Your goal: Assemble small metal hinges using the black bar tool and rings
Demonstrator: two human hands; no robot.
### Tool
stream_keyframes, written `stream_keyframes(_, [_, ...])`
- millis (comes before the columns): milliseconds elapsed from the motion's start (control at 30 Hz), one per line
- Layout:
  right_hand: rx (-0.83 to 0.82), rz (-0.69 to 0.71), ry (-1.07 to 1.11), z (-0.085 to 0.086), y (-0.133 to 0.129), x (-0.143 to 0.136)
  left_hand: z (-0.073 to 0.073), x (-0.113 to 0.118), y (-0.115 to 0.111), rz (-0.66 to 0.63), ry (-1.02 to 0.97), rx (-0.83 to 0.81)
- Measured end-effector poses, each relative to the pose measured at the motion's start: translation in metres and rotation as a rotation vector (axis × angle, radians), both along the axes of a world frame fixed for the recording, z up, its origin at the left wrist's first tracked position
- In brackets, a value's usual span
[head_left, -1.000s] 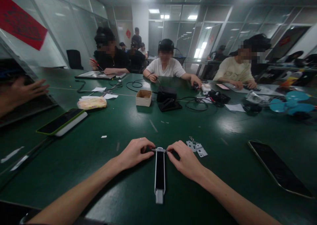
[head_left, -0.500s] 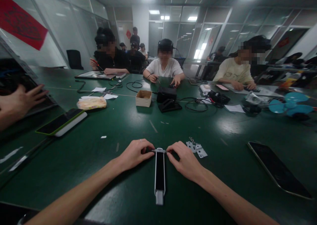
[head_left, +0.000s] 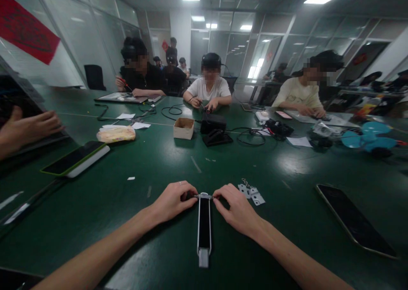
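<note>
A long, narrow black-and-silver device lies on the green table, pointing away from me. It has a pale frame, a dark strip along its middle and a grey block at its near end. My left hand is closed, thumb and fingertips pinching the left end of the crossbar at the far end. On the other side, my right hand pinches the crossbar's right end. My fingertips hide the very ends of the bar. Just beyond my right hand lie several small metal plates and a short chain.
A phone lies at right, and a green-edged phone at left. Ahead are a small box, a black device and cables. A co-worker's hand touches a panel at left; other people sit across the table.
The whole view has shifted slightly. Both my hands keep their pinch on the crossbar, with little visible movement. The co-worker's hand at left has turned, and the person opposite has drawn their hands together.
</note>
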State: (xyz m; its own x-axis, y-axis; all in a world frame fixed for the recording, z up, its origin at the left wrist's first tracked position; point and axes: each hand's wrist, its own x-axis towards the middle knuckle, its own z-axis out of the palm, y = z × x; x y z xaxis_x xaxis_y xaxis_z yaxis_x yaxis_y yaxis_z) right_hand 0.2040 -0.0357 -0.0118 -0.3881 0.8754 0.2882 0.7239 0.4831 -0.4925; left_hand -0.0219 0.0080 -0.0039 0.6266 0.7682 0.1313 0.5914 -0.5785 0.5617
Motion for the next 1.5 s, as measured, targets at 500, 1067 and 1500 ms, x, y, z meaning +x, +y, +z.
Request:
stream_keyframes(500, [0.181,-0.251,-0.388,0.046,0.024,0.103,0.001,-0.001,0.002,-0.014,-0.024,-0.018])
stream_keyframes(1067, [-0.328,-0.434,-0.481,0.036,0.042,0.072,0.001,0.0,0.002,-0.009,0.002,-0.033])
stream_keyframes(1500, [-0.535,-0.482,-0.411,0.039,0.047,0.072,-0.001,-0.003,0.0,-0.005,-0.012,-0.045])
